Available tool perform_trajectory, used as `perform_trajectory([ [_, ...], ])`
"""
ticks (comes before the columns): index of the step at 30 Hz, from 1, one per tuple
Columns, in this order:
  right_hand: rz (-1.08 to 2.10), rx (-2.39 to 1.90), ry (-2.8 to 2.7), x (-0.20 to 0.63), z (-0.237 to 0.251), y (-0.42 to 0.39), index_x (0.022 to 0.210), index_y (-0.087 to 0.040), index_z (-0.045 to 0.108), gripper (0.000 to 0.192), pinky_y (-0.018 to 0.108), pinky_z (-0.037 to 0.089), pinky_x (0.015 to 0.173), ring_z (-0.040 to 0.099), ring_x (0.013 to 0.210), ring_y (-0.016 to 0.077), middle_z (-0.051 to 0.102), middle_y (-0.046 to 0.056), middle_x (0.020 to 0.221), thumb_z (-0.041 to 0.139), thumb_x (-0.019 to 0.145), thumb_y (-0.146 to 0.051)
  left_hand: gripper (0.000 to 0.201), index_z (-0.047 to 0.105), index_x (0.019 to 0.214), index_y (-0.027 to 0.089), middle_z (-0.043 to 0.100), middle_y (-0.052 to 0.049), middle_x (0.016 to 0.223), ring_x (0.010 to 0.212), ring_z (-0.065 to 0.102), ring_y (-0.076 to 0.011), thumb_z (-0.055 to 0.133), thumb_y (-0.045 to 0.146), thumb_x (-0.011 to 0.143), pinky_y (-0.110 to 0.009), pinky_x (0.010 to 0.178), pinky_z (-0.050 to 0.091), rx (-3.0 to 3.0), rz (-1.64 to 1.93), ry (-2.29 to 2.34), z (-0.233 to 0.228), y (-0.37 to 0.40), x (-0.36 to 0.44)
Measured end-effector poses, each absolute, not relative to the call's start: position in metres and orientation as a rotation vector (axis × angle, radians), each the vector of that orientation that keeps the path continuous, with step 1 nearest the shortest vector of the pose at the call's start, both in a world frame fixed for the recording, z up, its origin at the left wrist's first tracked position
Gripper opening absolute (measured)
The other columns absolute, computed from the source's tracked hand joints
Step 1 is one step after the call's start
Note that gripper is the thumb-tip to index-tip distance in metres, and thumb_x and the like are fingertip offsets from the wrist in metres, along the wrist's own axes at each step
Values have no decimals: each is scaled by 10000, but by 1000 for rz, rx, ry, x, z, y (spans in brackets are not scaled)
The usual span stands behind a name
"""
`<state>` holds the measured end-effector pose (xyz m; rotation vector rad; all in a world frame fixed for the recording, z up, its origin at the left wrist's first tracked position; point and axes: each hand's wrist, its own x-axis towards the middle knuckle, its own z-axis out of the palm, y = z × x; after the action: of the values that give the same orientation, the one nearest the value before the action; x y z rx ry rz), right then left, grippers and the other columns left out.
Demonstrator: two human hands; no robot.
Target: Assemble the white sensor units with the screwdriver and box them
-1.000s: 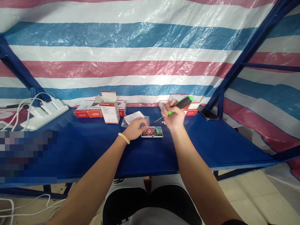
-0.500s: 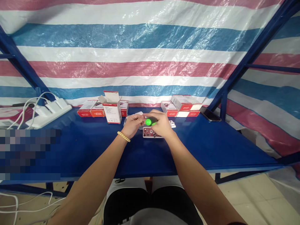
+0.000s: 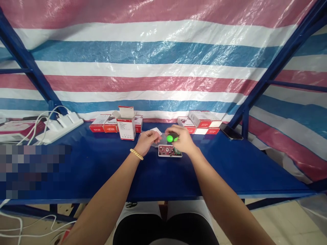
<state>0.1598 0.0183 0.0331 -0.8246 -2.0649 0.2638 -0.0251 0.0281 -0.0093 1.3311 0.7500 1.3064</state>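
Observation:
My right hand [image 3: 185, 140] is closed around the black and green handle of a screwdriver [image 3: 170, 138]; the shaft is hidden. Just below lies a white casing with a red circuit board [image 3: 167, 150], flat on the table and open side up. My left hand [image 3: 146, 142], with a yellow coiled band at the wrist, has its thumb and fingers pinched together. What it holds, if anything, is too small to make out. Behind its fingertips shows a white piece [image 3: 156, 130], and clear plastic [image 3: 162, 139] lies between the hands.
An upright box with its flap raised [image 3: 126, 127] stands before other red and white boxes [image 3: 100, 124]. More boxes [image 3: 201, 119] are stacked at right, beside a phone [image 3: 231, 131]. A power strip [image 3: 60, 131] with cables lies at left on the blue table [image 3: 224, 170].
My right hand with the screwdriver has moved right, away from my left hand. More of the circuit board shows. The whole scene sits slightly lower in the view.

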Motion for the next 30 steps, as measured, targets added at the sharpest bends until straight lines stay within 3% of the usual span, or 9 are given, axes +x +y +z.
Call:
perform_trajectory([
  [4, 132, -1254, -2159, 194, 40, 28, 759, -192, 688, 114, 285, 406, 606, 604, 685, 197, 677, 49, 734, 601, 685, -202, 468, 629, 599, 157, 583, -9, 588, 551, 477, -100, 627, 594, 768, -249, 555, 375, 1383, 1408, 1013, -7, 31, -27],
  [11, 67, -2018, -2079, 220, 15, 32, 940, -197, 744, 258, 310, 437, 634, 669, 836, 277, 727, 131, 887, 604, 762, -322, 307, 611, 613, 185, 608, 9, 609, 609, 529, -137, 593, 416, 814, -276, 606, 387, 1994, 1349, 1324, -7, 22, -22],
  [23, 96, -1950, -2168, 207, -2, 33, 972, -220, 749, 244, 318, 475, 701, 675, 881, 264, 727, 123, 928, 573, 810, -268, 251, 632, 650, 191, 675, -26, 712, 689, 602, -171, 551, 342, 833, -306, 664, 434, 2318, 1098, 1304, -15, 24, -22],
  [26, 122, -1951, -2128, 206, -1, 32, 966, -224, 740, 259, 332, 475, 703, 675, 889, 276, 727, 120, 921, 600, 810, -375, 245, 632, 654, 191, 676, -25, 716, 692, 604, -171, 552, 338, 833, -303, 662, 433, 2325, 1085, 1300, -15, 24, -23],
  [30, 171, -2037, -1883, 216, 6, 32, 1009, -222, 700, 440, 331, 475, 693, 673, 915, 288, 724, 115, 931, 615, 754, -570, 213, 642, 701, 193, 679, -25, 740, 719, 610, -178, 553, 335, 833, -308, 696, 446, 2325, 1082, 1280, -13, 22, -22],
])
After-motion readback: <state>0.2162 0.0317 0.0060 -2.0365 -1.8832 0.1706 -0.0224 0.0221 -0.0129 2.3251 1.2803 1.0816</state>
